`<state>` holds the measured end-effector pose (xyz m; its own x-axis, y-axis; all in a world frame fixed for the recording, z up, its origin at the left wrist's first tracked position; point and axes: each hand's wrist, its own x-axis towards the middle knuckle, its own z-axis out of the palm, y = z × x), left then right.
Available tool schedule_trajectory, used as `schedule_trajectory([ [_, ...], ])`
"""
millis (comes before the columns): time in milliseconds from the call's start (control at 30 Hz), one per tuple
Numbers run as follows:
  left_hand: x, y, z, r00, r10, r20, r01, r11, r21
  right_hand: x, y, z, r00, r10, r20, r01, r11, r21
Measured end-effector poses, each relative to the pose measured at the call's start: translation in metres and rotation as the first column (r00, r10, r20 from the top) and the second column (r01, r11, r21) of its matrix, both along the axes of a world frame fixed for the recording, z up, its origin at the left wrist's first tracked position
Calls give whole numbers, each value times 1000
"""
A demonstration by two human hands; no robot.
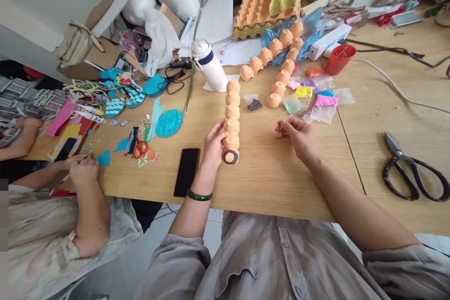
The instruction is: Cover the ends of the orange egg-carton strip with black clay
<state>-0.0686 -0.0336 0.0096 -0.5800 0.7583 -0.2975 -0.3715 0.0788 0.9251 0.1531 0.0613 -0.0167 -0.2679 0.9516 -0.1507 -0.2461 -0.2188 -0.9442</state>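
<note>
Left hand [213, 144] gripping egg-carton strip [232, 111] by near end; long axis forward from grip. Right hand [298, 135] rightward, apart; can't tell grip.

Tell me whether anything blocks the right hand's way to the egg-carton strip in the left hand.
Nothing visible does: only tabletop shows between the right hand and the egg-carton strip, which the left hand holds. The small dark packet lies farther back, off that path.

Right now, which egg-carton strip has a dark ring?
The strip in your left hand; a dark ring marks its near end. The others show none.
</note>
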Motion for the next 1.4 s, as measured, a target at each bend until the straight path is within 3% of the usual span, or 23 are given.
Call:
schedule_trajectory([
  [233, 16, 7, 2, 977, -144, 158, 140, 989, 39, 1, 1, -3, 999, 34, -8, -33, 999, 21],
  [333, 35, 14, -2, 985, -138, 104, 130, 988, 77, 3, 5, -3, 1000, 12, 15, -12, 1000, 28],
  [533, 89, 15, -19, 987, -159, -6, 159, 986, 57, 13, 20, -8, 976, -218, 22, 216, 974, 68],
  [667, 110, 15, -26, 983, -174, -54, 175, 984, 17, 14, 22, -10, 976, -210, 59, 204, 975, 86],
  [933, 99, 12, -35, 983, -99, -153, 94, 995, -41, 5, 11, -8, 999, -3, 54, 2, 1000, 24],
  [1100, 95, 0, -28, 992, -94, -82, 94, 996, 1, 5, 10, -9, 998, -30, 49, 30, 1000, 0],
  [1267, 96, -9, -28, 998, -57, 6, 57, 997, -50, 5, 11, -11, 999, -21, 43, 21, 1000, -8],
  [1400, 97, -11, -29, 990, -140, -29, 138, 989, -51, 5, 11, -13, 999, -15, 51, 15, 1000, 0],
])
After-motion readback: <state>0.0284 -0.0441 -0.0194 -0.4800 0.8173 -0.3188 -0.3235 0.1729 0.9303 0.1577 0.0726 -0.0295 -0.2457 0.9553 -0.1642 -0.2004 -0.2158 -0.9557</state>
